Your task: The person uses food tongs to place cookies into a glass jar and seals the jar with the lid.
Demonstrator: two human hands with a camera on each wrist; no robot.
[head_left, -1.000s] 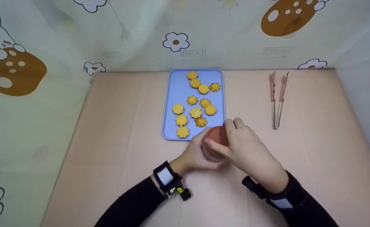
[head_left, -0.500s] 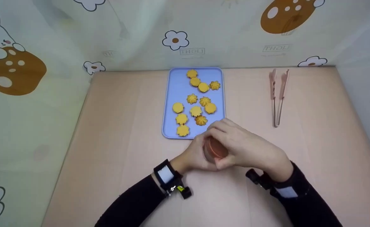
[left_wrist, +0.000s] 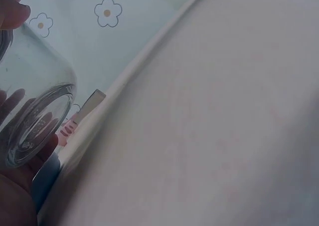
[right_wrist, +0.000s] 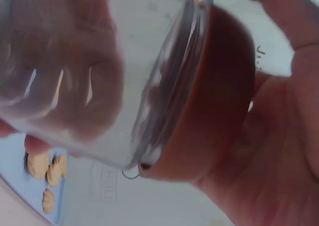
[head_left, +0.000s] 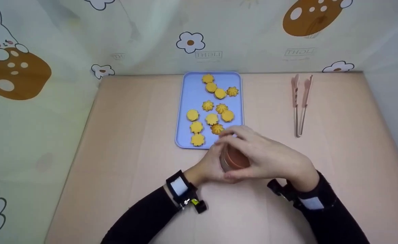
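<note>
A clear glass jar (left_wrist: pixel 40 61) with a reddish-brown lid (head_left: pixel 237 159) is held above the table, just in front of the blue tray. My left hand (head_left: pixel 209 167) wraps round the jar's glass body from the left. From the right, my right hand (head_left: pixel 270 157) grips the lid, fingers over its far side and thumb at its near side. In the right wrist view the lid (right_wrist: pixel 209 101) sits at the jar's mouth; whether it is loose I cannot tell. No contents show in the visible part of the glass.
The blue tray (head_left: pixel 190 95) lies beyond the hands, bearing several yellow flower-shaped cookies (head_left: pixel 197 139), some apart and some touching. Pink-tipped metal tongs (head_left: pixel 299 118) lie at the right. A patterned curtain (head_left: pixel 144 37) borders the table's back edge.
My right hand has shifted its hold round the lid: the thumb, earlier across the top, is now at the near side, and the fingers reach farther left. The left hand stays almost still.
</note>
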